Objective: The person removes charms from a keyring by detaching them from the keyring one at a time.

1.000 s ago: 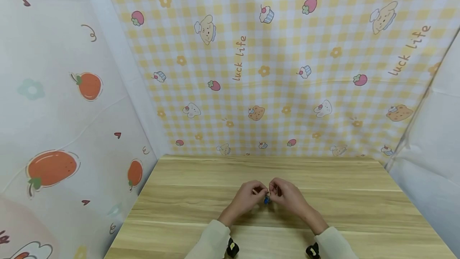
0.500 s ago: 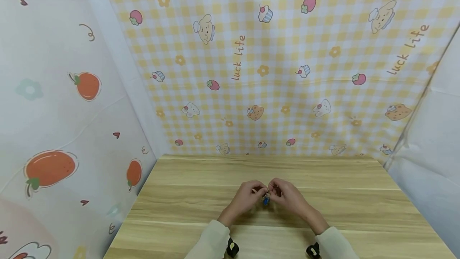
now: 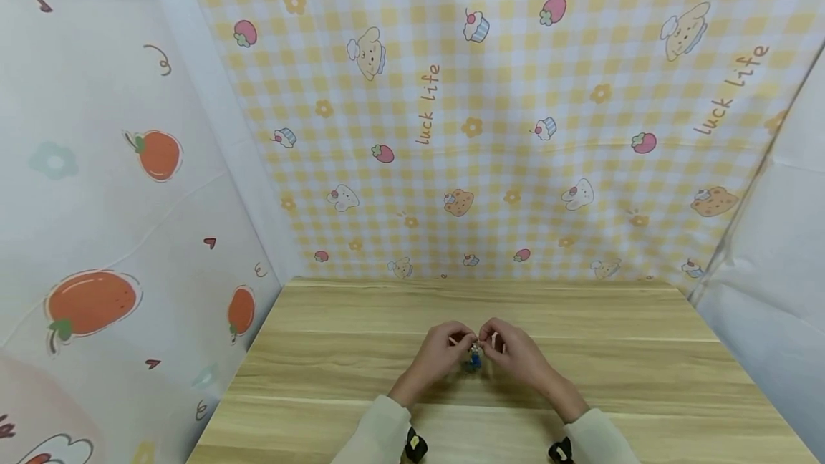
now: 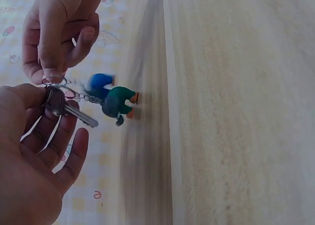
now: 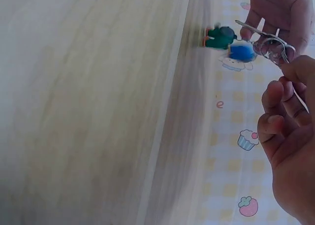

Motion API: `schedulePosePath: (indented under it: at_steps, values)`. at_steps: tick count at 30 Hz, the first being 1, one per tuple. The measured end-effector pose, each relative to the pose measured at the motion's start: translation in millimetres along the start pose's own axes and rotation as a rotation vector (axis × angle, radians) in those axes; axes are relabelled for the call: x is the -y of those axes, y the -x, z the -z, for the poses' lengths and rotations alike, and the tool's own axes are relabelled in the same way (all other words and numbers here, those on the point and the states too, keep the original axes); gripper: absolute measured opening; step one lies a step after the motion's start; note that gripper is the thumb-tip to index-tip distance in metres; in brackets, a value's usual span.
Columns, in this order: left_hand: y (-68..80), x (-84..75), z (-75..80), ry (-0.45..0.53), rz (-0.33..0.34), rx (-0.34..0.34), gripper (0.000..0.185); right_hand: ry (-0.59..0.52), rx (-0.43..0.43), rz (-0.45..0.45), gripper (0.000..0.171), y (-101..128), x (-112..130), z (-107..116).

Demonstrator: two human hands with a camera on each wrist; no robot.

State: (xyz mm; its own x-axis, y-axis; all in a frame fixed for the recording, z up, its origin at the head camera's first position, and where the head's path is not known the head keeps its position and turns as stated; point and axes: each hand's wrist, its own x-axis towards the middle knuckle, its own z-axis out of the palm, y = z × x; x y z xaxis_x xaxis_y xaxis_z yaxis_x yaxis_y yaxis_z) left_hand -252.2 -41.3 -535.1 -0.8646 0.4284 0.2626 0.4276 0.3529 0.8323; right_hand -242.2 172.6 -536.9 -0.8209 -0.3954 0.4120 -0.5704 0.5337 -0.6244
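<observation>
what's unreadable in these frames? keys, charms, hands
- Key ring: left wrist view, the right hand and the left hand cover most of it; whether it is pried open cannot be told.
- Green charm and blue charm: motion-blurred in both wrist views; their shapes are unreadable.
- Key: its teeth are too small and soft to read.
- Head view: the whole bunch is too small.
</observation>
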Motion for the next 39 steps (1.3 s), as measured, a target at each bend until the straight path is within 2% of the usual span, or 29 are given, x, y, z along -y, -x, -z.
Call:
schedulePosePath:
  at_steps: [4,9,15,20,26,33,39]
  values:
    - [0.3,3.0,-0.2,0.003,0.005,-0.022,0.022,-0.03,-0.027,-0.033,0.013,2.2,2.2,2.0]
    - [0.8,4.8,0.8,0.015,0.018,-0.034,0.022,-0.078,0.003,-0.108,0.002,3.4,2.5,3.0]
    - [0.8,4.6,0.6,0.016,0.011,-0.052,0.023,-0.145,0.038,-0.178,0.008,3.6,4.9,-3.1]
    - [1.2,1.6,-0.5,0.016,0.011,-0.064,0.022,-0.153,0.019,-0.199,0.009,4.0,8.7,-10.4]
    - [1.7,0.3,-2.1,0.011,0.014,-0.063,0.02,-0.122,-0.018,-0.211,0.007,4.4,9.6,-13.9]
    - [2.0,2.2,-3.1,0.015,0.047,-0.052,0.013,-0.103,-0.021,-0.155,0.012,5.4,9.2,-11.5]
    - [2.3,1.7,-3.5,-0.05,0.04,-0.072,0.008,-0.097,-0.031,-0.114,0.014,6.3,8.3,-12.2]
